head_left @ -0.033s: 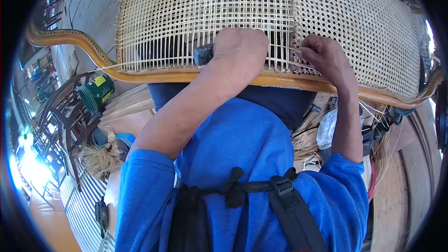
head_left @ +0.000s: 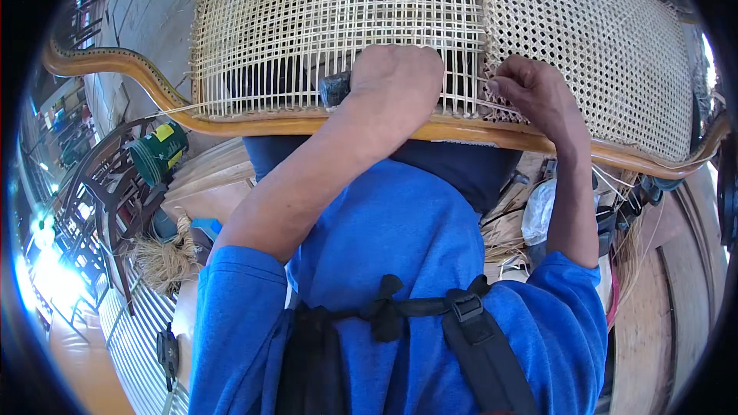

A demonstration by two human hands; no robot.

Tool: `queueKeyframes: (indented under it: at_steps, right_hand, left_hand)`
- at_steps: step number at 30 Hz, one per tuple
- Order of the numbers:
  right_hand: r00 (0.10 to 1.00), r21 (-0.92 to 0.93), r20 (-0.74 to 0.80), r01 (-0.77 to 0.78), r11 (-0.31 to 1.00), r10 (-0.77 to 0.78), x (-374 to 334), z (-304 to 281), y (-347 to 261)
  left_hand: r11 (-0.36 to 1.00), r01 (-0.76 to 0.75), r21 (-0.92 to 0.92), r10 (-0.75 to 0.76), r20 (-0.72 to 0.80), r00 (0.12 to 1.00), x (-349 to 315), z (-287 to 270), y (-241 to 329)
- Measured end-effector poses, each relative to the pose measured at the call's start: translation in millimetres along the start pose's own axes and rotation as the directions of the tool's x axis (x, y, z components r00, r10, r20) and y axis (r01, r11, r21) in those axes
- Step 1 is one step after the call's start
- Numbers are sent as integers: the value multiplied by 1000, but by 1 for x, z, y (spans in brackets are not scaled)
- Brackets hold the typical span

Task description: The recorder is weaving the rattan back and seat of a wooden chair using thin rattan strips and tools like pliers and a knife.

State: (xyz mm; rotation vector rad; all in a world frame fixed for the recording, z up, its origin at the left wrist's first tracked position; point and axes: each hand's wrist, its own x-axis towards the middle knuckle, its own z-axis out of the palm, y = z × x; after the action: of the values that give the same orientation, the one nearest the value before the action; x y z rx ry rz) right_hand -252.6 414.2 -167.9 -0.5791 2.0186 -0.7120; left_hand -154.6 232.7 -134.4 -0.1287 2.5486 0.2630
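A woven cane panel [head_left: 338, 0] stretches across a curved wooden frame [head_left: 307, 121] over my lap. Its left part is an open square grid; the right part is a finished weave with small holes. My left hand [head_left: 398, 81] is closed in a fist at the near edge of the grid, wrapped round a tool with a thick dark end [head_left: 335, 89]; the tool's other end is hidden. To its right, my right hand [head_left: 532, 91] pinches a thin pale cane strand [head_left: 500, 108] beside the seam between the two weaves.
A green tin [head_left: 157, 154] lies at the left by dark chair frames [head_left: 100, 184]. Below it sits a bundle of tan fibre [head_left: 165, 261]. A clear plastic bag [head_left: 540, 211] is under my right forearm, near loose strands. Wooden boards [head_left: 642, 323] cover the lower right.
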Motion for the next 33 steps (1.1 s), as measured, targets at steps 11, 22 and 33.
queueKeyframes:
  at_steps: [11,22,33]
  right_hand:
    - [995,4,-47,90,996,-90,1,2,6]
    - [996,-9,-14,85,996,-86,0,1,7]
    - [998,-16,-20,67,998,-67,3,9,4]
  left_hand:
    - [978,147,-148,-141,51,989,-2,4,-5]
    - [990,27,-136,-29,-15,999,1,8,-4]
    - [966,203,-159,-206,-7,978,-9,17,-2]
